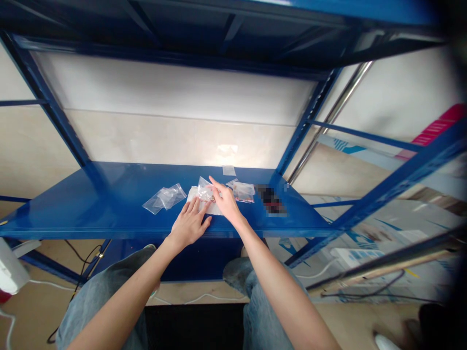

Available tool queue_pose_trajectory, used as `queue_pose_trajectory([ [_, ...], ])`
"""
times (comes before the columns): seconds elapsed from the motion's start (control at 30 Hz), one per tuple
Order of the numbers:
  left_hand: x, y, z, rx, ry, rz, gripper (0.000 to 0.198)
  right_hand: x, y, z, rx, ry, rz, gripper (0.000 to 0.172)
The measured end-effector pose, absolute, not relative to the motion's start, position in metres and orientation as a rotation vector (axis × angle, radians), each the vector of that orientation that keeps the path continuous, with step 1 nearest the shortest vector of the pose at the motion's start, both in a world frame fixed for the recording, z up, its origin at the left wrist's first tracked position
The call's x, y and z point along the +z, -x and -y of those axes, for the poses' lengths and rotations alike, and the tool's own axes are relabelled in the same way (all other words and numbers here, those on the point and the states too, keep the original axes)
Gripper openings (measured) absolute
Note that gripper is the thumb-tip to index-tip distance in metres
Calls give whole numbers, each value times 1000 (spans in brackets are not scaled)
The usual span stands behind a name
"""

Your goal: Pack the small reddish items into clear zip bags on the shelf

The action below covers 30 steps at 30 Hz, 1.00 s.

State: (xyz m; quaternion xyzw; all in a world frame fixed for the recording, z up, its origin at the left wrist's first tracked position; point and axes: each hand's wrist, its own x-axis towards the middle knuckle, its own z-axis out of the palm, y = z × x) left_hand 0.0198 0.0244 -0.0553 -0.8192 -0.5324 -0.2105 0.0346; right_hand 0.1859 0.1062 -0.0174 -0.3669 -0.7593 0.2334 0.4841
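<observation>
My left hand (190, 224) lies flat with its fingers spread, the fingertips on a white paper sheet (216, 209) near the shelf's front edge. Over that sheet, my right hand (225, 200) pinches a small clear plastic bag (204, 187), one finger stretched out past it. The bag's lower part is partly covered by my fingers, so what lies in it is hard to make out. To the left rest several flat clear zip bags (166, 198), overlapping. Right of my right hand lies another clear bag (243, 188) with a reddish patterned edge under it.
The blue metal shelf (120, 209) has an upper shelf (175, 29) overhead and posts at both sides. A small clear bag (229, 170) lies at the back. A dark, pixelated object (270, 199) is at the right. Cables (85, 262) run below on the left.
</observation>
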Motion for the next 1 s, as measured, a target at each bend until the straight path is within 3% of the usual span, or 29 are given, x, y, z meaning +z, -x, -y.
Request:
queue_pose_trajectory([
  [0.2,-56,-20,-25,-642,2520,1644,58,-12,-189,-99,580,903,1833,46],
  [0.5,-56,-20,-24,-628,2512,1647,56,-10,-186,-103,504,888,1731,20],
  [0.67,-55,-21,-23,-629,2507,1646,56,-21,-183,-110,577,915,1699,30],
  [1.0,-56,-21,-24,-648,2519,1654,55,-25,-179,-115,756,895,1575,32],
])
